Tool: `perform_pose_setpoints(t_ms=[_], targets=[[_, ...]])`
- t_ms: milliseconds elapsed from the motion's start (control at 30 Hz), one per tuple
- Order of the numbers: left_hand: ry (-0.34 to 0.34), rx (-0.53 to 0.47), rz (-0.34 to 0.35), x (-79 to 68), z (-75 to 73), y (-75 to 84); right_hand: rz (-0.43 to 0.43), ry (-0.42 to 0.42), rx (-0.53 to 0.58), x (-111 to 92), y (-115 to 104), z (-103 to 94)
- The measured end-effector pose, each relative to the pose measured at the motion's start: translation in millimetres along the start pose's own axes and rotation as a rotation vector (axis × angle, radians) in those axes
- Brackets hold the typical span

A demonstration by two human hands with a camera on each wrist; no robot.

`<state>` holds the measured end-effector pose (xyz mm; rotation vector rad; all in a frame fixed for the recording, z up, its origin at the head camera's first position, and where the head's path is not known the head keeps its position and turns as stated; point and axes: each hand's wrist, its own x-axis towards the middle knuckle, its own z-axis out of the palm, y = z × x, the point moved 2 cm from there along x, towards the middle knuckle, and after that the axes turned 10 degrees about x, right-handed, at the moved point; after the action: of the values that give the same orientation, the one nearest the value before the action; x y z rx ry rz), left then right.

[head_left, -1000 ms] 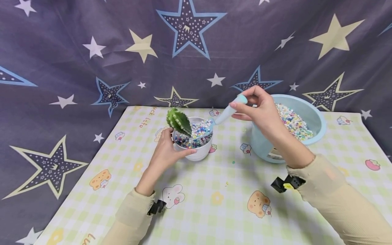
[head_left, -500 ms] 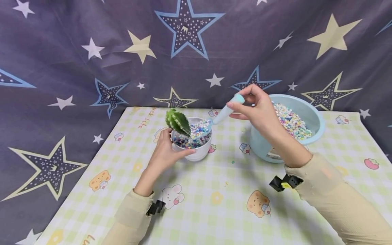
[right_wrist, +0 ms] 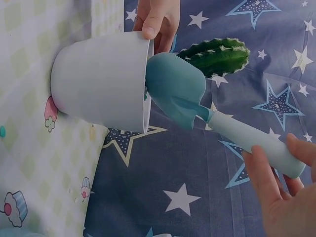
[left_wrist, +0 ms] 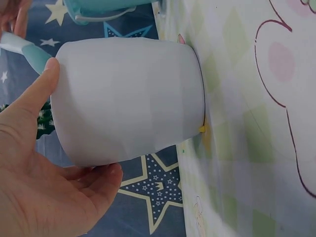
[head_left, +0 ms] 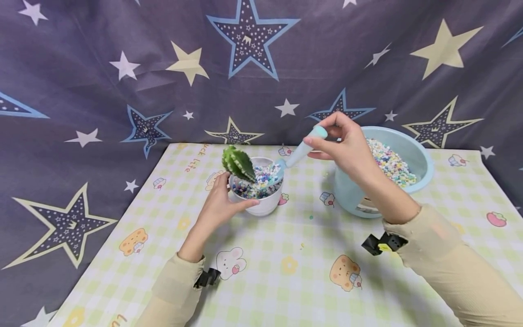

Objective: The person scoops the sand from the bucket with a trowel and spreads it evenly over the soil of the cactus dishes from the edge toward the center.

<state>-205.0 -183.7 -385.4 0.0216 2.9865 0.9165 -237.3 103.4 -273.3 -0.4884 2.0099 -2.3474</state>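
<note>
fingers (right_wrist: 263, 170) of raised right hand (head_left: 352, 147) pinch trowel (right_wrist: 224, 126)

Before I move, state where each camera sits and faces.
Head: on the head, looking forward and down at the pot; left hand and right hand show.
Left wrist: on that wrist, facing the pot's side; left hand and part of the right show.
Right wrist: on that wrist, facing trowel and pot; parts of both hands show.
Both wrist views share pot and cactus.
</note>
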Motion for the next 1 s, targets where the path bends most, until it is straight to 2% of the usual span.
perform_pose_setpoints(t_ms=[500,1000], targets=[[-0.006,-0.006,-0.002,0.3,0.4,-1.0,-0.019,-0.005,-0.022,-2,-7,-2.2],[-0.01,-0.008,0.009,-0.6,-1.6,-0.7,-0.027,0.011,0.002,-5,-11,-13.9]])
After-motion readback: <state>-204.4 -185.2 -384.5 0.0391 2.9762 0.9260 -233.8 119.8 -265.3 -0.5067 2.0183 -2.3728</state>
